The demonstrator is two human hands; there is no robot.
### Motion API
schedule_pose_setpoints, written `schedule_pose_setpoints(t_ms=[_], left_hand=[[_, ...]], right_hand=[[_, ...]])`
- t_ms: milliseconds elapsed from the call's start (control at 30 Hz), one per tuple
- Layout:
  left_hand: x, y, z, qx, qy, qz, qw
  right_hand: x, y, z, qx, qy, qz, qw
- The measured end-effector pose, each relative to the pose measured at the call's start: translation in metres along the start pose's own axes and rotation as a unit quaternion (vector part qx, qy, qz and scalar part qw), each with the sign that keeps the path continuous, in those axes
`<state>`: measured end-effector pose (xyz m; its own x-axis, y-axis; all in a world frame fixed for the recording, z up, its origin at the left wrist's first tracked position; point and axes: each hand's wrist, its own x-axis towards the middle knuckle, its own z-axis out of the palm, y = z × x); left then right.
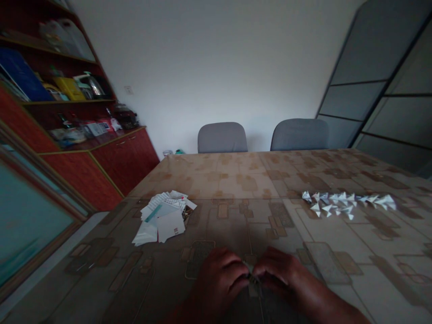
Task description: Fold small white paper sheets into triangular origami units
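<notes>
Brown and beige blocks pattern the desk in front of me, and at its near side a person bends both hands to something very small. The left hand and the right hand come together low over the surface, fingertips almost meeting, and the grip on each side is narrow, a pinch closed on a small piece caught between them. It is dark there and the fingers cover most of it, so I cannot tell what it is made of or what shape it has. Holding it from both sides probably lets one hand steady it while the other presses, and having it straight in front of the body likely gives both an equal reach. Off to the left lies a loose heap of white papers, overlapping and fanned, with a pale green strip across it; I would guess it sits there to be within easy reach of the left hand without crowding the work. Well apart, on the right, small white pointed pieces stand in a long row with a shorter one just in front, perhaps lined up so that they neither mix with the papers nor get crushed. Beyond the far edge, two grey chairs face the desk, their backs showing above it.
</notes>
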<state>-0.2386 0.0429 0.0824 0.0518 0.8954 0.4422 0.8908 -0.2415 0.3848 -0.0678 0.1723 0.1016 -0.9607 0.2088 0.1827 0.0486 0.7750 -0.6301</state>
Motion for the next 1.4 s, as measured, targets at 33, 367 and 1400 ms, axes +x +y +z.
schedule_pose_setpoints(t_ms=[33, 367, 1400], left_hand=[[0.0, 0.0, -0.001, -0.007, 0.0, 0.002, 1.0], [-0.003, 0.004, -0.003, 0.017, -0.03, 0.008, 0.999], [0.006, 0.016, -0.004, -0.256, 0.137, -0.203, 0.935]], right_hand=[[0.0, 0.0, -0.001, 0.002, 0.003, 0.002, 1.0], [0.003, 0.003, 0.0, -0.02, -0.003, -0.042, 0.999], [0.009, -0.017, 0.01, 0.484, 0.113, 0.128, 0.859]])
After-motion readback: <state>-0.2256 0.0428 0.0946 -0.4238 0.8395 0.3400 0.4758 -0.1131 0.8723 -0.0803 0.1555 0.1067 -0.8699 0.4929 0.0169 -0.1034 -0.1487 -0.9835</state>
